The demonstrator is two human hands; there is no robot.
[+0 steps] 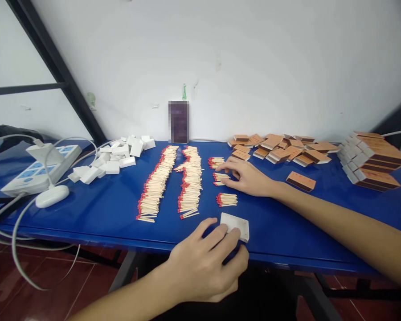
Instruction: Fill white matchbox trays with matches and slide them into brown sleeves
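Note:
At the near edge of the blue table [103, 209], my left hand [203, 263] curls its fingers over a white inner matchbox tray [237, 225] and grips it. Farther back, my right hand [247, 177] lies on the table with its fingers stretched toward a small bundle of red-tipped matches [219, 178], fingertips touching them. Two more small bundles lie close by, one [215, 162] behind and one [226, 199] in front. Two long rows of matches [173, 183] run left of my right hand.
A heap of white trays [115, 158] lies at the back left beside a power strip [40, 169] and white cables. Loose orange matchbox sleeves [280, 149] lie at the back right, one sleeve [300, 181] apart, and a stack [374, 160] stands far right.

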